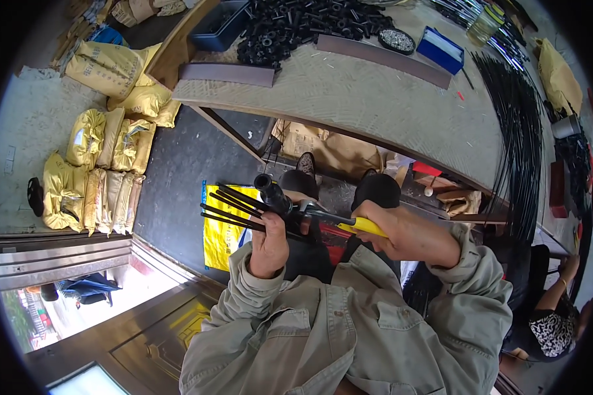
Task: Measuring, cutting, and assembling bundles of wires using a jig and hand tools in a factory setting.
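Above the person's lap, short of the worktable (pixel 375 108), a black tubular fitting (pixel 272 194) is held in the left hand (pixel 269 249). The fitting is dark, with a round, open, collared mouth tilted upward. Several thin, straight black rods (pixel 234 209) project leftward from the same hand, slightly fanned; the left grip is narrow, the thumb laid across the top. The right hand (pixel 392 230) is wrapped around a yellow-handled tool (pixel 367 226), its metal head directed at the fitting. Whether the tool's jaws bear on anything cannot be told: the left hand and the fitting obscure the point of meeting.

Beneath the rods, a yellow bag (pixel 219 237) lies on the floor. On the worktable, a heap of black parts (pixel 303 33) sits beside a blue bin (pixel 219 29), with two flat brownish strips (pixel 381 60) on the near side. Further right are a dark dish of small pale pieces (pixel 396 41), a blue box (pixel 440 51) and a large spread of long black rods (pixel 520 138). Yellow sacks (pixel 112 141) occupy the floor to the left. A seated co-worker (pixel 552 322) is partly visible at the right.
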Tool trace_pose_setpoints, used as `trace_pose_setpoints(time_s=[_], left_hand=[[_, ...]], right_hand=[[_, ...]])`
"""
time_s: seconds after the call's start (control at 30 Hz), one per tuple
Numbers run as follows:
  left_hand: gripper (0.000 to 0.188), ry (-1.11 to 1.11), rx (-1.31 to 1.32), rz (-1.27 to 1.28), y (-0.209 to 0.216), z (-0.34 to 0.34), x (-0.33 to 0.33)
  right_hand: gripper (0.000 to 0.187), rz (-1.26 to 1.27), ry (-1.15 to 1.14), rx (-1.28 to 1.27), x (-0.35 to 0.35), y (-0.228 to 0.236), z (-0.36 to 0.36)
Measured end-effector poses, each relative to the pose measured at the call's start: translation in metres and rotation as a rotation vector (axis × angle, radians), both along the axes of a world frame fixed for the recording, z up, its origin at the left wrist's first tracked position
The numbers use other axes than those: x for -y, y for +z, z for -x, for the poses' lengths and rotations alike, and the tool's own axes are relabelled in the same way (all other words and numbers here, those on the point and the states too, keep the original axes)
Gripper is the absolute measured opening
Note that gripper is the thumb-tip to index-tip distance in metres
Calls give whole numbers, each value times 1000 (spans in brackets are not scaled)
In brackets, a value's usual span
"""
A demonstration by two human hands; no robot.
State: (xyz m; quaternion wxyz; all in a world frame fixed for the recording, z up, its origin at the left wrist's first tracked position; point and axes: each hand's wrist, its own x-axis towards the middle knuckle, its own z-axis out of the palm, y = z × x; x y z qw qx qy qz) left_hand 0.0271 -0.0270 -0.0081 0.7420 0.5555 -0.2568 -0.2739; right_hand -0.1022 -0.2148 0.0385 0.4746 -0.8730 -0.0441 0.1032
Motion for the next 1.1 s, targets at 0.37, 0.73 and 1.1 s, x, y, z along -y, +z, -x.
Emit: trace_pose_setpoints(time_s=[0.37, 0.73, 1.1], left_hand=[[75, 204, -121, 65, -26, -15, 19], [53, 26, -112, 32, -47, -23, 16], [52, 27, -139, 57, -48, -34, 18]], right_hand=[[23, 168, -631, 469, 60, -16, -54], [24, 1152, -951, 156, 250, -36, -169], [19, 1107, -1013, 241, 258, -33, -183]])
